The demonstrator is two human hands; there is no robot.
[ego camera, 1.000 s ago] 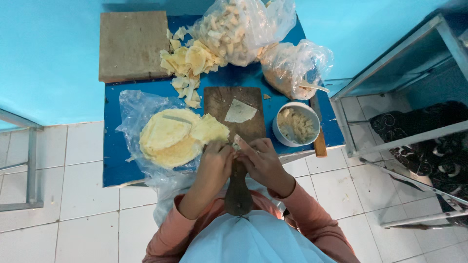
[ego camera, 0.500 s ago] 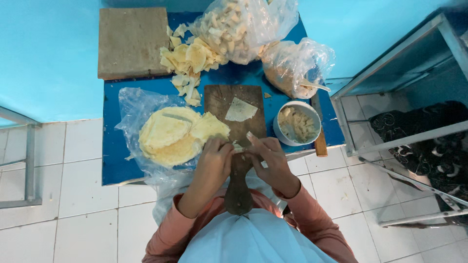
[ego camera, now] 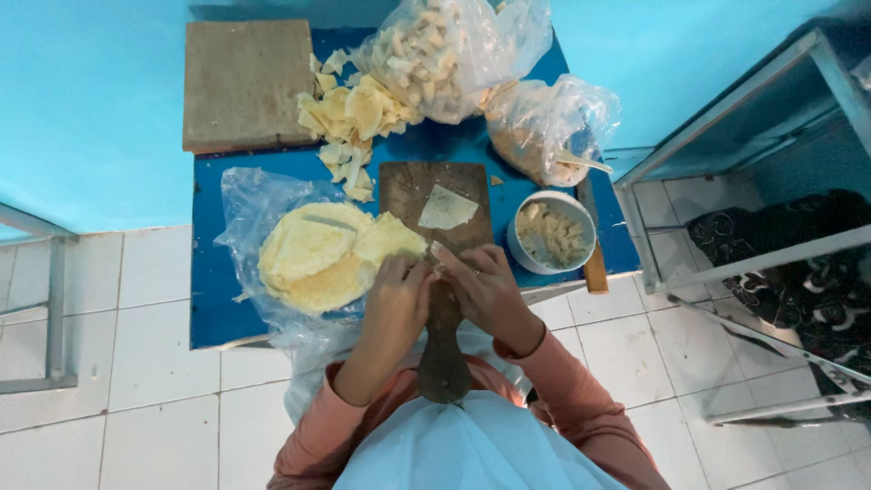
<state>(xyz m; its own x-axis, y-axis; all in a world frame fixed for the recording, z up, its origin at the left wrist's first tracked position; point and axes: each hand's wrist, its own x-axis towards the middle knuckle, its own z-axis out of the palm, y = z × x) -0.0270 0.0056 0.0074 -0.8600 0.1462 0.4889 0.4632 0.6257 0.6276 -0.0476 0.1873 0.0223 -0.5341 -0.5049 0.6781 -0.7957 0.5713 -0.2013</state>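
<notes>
My left hand point(ego camera: 397, 295) and my right hand point(ego camera: 483, 289) meet over the near end of a wooden paddle-shaped board point(ego camera: 410, 191). Their fingertips are pinched together on a small pale dough piece point(ego camera: 436, 250), which they mostly hide. One flat, cut dough sheet point(ego camera: 446, 209) lies further up the board. Just left of my left hand, a stack of round yellow dough sheets point(ego camera: 308, 256) rests on clear plastic. To the right of my right hand stands a white bowl point(ego camera: 551, 234) with lumpy pale filling.
The blue table point(ego camera: 210, 299) also carries a square wooden slab point(ego camera: 247, 83), a heap of dough scraps point(ego camera: 352, 113), and two clear bags of pale pieces point(ego camera: 445, 54) point(ego camera: 544, 122). A metal rack point(ego camera: 726, 209) stands at the right, on a white tiled floor.
My hands stay together at the board's near end; the fingers have shifted a little around the small dough piece. Nothing else has moved.
</notes>
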